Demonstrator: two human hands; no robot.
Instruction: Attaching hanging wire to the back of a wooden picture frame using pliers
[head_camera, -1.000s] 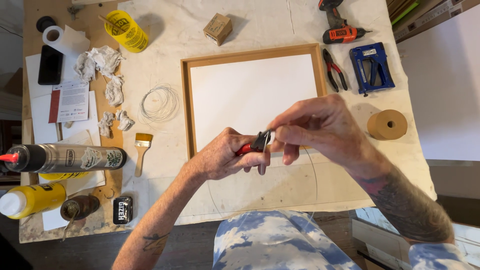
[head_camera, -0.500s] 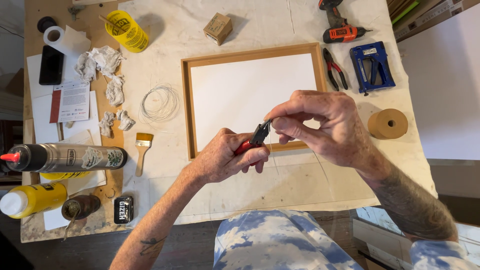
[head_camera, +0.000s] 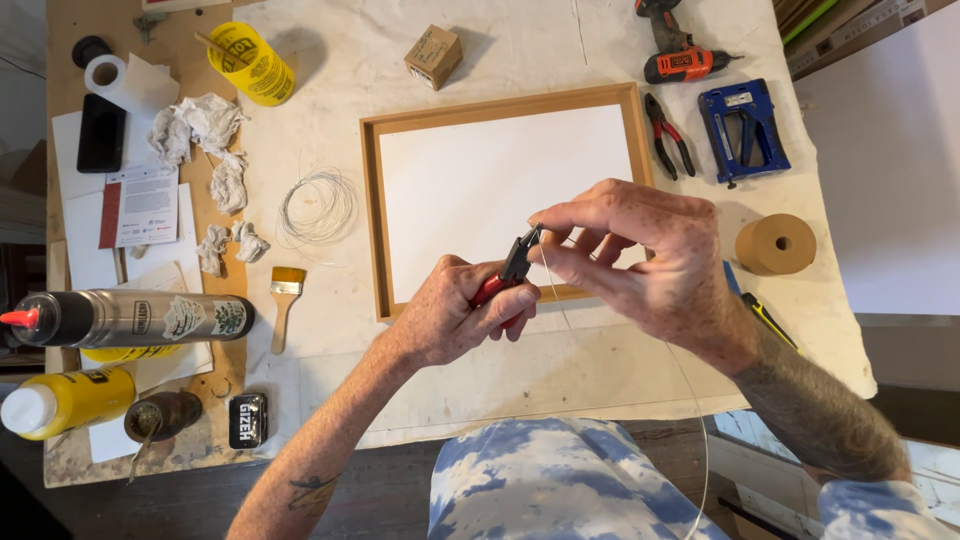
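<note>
Raised a little since 0.5 s ago, both hands, with the pliers tip now higher over the frame's lower edge. Left hand (head_camera: 462, 318) clamped on red-handled pliers (head_camera: 508, 270), nose pointing up-right. Right hand (head_camera: 640, 255) pinching thin wire (head_camera: 556, 292) at the pliers' tip, fingertips (head_camera: 548, 222) just beside the nose; wire trailing down toward the lap. Beneath: wooden frame (head_camera: 372, 215) with white panel. Left of it: wire coil (head_camera: 316, 207), brush (head_camera: 285, 300). Right: 2nd pliers (head_camera: 668, 133), blue stapler (head_camera: 744, 130), tape roll (head_camera: 776, 243), drill (head_camera: 680, 50) above.
</note>
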